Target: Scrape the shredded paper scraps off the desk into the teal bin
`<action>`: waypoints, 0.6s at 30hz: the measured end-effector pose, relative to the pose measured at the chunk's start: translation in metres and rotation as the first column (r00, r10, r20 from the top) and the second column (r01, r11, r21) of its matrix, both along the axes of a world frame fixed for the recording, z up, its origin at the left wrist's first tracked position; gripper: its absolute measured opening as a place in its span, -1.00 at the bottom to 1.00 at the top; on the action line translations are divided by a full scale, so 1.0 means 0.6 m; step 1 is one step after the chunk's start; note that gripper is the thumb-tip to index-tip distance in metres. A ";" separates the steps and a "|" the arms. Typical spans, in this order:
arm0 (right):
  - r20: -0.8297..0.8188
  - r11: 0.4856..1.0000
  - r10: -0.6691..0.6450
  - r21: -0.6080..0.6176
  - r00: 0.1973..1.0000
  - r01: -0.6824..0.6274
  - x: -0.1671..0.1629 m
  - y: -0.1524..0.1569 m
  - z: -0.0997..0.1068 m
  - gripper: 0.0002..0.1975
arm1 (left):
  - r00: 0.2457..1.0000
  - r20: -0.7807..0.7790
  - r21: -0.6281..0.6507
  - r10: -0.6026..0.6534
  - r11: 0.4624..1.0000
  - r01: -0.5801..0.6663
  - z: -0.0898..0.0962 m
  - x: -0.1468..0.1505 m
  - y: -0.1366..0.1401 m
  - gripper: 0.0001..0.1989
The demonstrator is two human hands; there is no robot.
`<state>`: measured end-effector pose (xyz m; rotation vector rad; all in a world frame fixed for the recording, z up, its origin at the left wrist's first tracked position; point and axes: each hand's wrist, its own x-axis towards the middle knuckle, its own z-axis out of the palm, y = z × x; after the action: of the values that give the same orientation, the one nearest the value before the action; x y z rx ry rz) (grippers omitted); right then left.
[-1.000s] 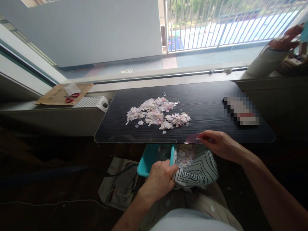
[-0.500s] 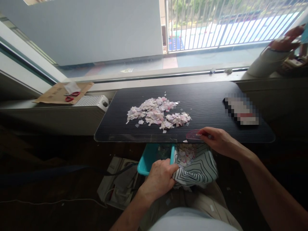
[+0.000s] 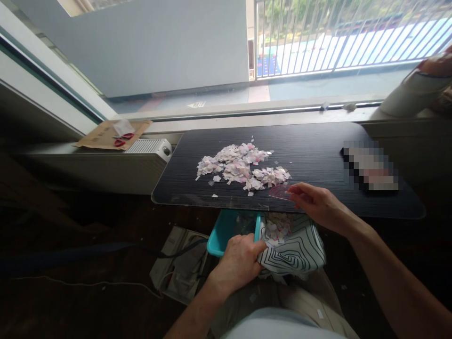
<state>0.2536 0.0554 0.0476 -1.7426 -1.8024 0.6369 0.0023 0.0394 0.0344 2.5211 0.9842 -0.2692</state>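
My right hand [image 3: 318, 202] pinches a pink see-through protractor [image 3: 277, 192] just over the front part of the dark tabletop [image 3: 318, 141]. Past the protractor's tip lies a loose heap of small white and pinkish paper scraps [image 3: 236, 167]. Below the table edge, my left hand [image 3: 240, 259] is closed on the edge of a white cloth bag with black lines [image 3: 293, 259], against the rim of a teal plastic bin [image 3: 211, 248]. More paper scraps [image 3: 278, 228] lie in the bag's mouth. The left fingertips are partly hidden.
A pixelated flat object [image 3: 372, 165] lies on the table's right side. Red-handled scissors [image 3: 123, 139] rest on a brown envelope [image 3: 92, 136] on the sill, beside a white radiator [image 3: 150, 147]. A white box [image 3: 169, 254] and a cable [image 3: 106, 282] are on the floor.
My right hand has moved the protractor left and slightly away from the table edge, toward the heap. The view has shifted left. My left hand keeps its grip on the bag.
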 end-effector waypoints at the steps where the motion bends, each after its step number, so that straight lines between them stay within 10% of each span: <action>1: -0.007 1.000 0.010 0.008 1.000 -0.010 -0.008 0.007 -0.002 -0.75 | 1.000 -0.004 0.007 0.012 1.000 -0.012 0.000 -0.003 0.000 -0.91; 18: 0.176 0.994 0.045 0.092 0.983 -0.062 -0.069 0.050 0.001 -0.79 | 0.999 0.042 0.046 -0.013 0.999 0.012 -0.001 -0.012 -0.003 -0.88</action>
<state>0.2123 0.0856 0.0483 -1.7353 -1.9689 0.4210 -0.0048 0.0376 0.0339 2.5637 0.9687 -0.1983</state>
